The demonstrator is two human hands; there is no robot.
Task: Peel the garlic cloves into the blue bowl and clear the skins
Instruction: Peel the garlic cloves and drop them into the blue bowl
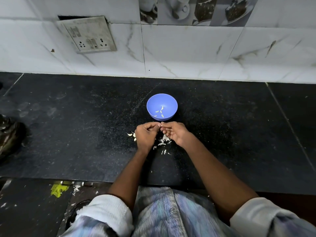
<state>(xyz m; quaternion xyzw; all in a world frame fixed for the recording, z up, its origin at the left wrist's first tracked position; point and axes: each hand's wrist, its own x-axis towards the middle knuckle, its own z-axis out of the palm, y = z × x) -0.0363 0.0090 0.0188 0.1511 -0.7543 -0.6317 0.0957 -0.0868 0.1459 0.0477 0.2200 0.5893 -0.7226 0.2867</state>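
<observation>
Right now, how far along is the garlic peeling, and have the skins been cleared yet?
Partly done. A few peeled cloves already lie in the blue bowl. In hand: the left hand and right hand meet fingertip to fingertip just in front of the bowl, apparently working on another clove, though it is too small to see. Left: loose skins are scattered on the counter under the hands, and a few unpeeled-looking pieces sit beside the left hand.

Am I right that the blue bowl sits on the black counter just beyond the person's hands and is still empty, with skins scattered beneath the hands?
Not quite: the blue bowl is not empty. The head view shows a few pale garlic pieces lying in it. The rest stands: it sits on the black counter just beyond the left hand and right hand, with skins scattered beneath them.
</observation>
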